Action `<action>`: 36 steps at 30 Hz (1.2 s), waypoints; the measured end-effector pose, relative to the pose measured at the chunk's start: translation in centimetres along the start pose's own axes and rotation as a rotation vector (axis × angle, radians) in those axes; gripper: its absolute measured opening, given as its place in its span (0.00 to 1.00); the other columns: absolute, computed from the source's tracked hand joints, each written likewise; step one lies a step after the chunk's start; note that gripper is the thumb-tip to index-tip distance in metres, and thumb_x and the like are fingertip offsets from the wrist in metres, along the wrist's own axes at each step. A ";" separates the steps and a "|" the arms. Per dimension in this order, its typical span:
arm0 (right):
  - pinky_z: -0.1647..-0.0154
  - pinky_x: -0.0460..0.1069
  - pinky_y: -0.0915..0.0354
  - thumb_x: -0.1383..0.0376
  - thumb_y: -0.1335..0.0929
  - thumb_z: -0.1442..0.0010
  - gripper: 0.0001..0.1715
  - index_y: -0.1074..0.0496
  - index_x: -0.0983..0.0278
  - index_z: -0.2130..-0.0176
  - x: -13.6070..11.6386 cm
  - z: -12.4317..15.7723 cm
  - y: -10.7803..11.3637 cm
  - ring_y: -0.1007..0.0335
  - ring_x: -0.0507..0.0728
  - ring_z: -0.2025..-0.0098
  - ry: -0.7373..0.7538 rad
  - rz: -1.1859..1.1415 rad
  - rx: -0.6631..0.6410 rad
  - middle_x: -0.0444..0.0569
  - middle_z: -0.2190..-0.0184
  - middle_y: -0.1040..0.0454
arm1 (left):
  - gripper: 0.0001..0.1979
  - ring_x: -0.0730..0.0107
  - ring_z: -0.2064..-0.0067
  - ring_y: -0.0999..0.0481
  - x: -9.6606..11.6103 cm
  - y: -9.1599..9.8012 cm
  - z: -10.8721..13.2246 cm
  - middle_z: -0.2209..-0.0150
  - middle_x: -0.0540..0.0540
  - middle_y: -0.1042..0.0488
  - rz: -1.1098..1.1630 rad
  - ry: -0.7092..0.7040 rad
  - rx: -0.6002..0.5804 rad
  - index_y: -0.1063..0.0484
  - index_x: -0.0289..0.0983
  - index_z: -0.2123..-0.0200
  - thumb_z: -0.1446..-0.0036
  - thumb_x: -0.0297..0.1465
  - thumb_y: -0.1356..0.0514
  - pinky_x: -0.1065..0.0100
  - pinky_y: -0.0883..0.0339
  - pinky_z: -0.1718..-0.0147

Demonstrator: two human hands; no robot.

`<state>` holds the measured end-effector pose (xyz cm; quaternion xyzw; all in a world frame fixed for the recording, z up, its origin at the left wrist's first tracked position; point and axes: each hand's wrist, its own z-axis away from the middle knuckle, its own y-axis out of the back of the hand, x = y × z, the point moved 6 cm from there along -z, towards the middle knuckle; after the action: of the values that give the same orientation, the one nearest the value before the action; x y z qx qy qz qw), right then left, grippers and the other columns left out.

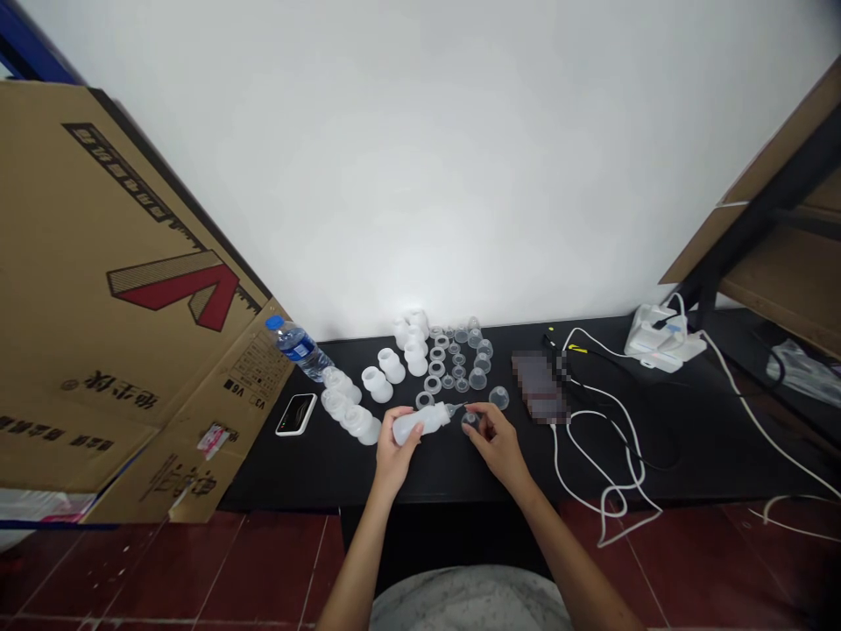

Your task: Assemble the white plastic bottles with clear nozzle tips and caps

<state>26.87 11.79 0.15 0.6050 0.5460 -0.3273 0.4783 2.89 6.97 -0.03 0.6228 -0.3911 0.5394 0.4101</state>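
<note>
Mottled grey cloth (pixel 469 600) at bottom centre, nearest the head camera. Just above, left hand (pixel 396 447) closed around white squeeze bottle (pixel 411 427), lower centre, tilted, thin nozzle (pixel 458 407) pointing right. Right hand (pixel 496 438), right of centre, fingers clamped on clear dome (pixel 470 421) near the nozzle. Crowding the work: loose dome (pixel 498 398) just beyond the right hand; clear ring (pixel 425 400) partly hidden behind the bottle. White bottles (pixel 360 423) stand left of the left hand. Farther left: white-framed device (pixel 296 414), water bottle (pixel 299 347), large carton (pixel 151 368). Right of centre: pixelated object (pixel 542 387), white cable (pixel 556 464) looping past the table's front edge, power strip (pixel 657 337).
</note>
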 end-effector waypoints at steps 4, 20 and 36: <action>0.68 0.51 0.29 0.58 0.27 0.35 0.17 0.20 0.58 0.48 0.4 -0.1 -0.3 0.34 0.52 0.73 -0.022 0.011 -0.004 0.50 0.55 0.27 | 0.26 0.62 0.58 0.20 -0.3 0.3 -0.1 0.51 0.43 0.24 -0.002 -0.009 0.032 0.27 0.41 0.47 0.41 0.49 0.29 0.64 0.21 0.63; 0.78 0.47 0.36 0.43 0.27 0.34 0.26 0.24 0.61 0.51 2.3 0.0 0.5 0.35 0.52 0.77 -0.255 -0.315 0.123 0.42 0.71 0.30 | 0.26 0.63 0.60 0.20 -0.3 0.3 -0.1 0.54 0.43 0.23 0.007 -0.003 0.034 0.27 0.41 0.47 0.38 0.52 0.32 0.64 0.22 0.65; 0.68 0.50 0.28 0.48 0.28 0.30 0.23 0.24 0.61 0.46 0.9 0.4 -0.9 0.25 0.56 0.69 -0.154 -0.224 -0.167 0.48 0.65 0.18 | 0.25 0.63 0.60 0.20 0.3 0.1 0.1 0.52 0.42 0.22 0.017 -0.034 0.000 0.27 0.41 0.46 0.36 0.51 0.34 0.65 0.22 0.63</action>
<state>26.25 11.66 -1.00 0.4715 0.5970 -0.3776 0.5280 2.86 6.83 0.28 0.6285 -0.4035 0.5321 0.3988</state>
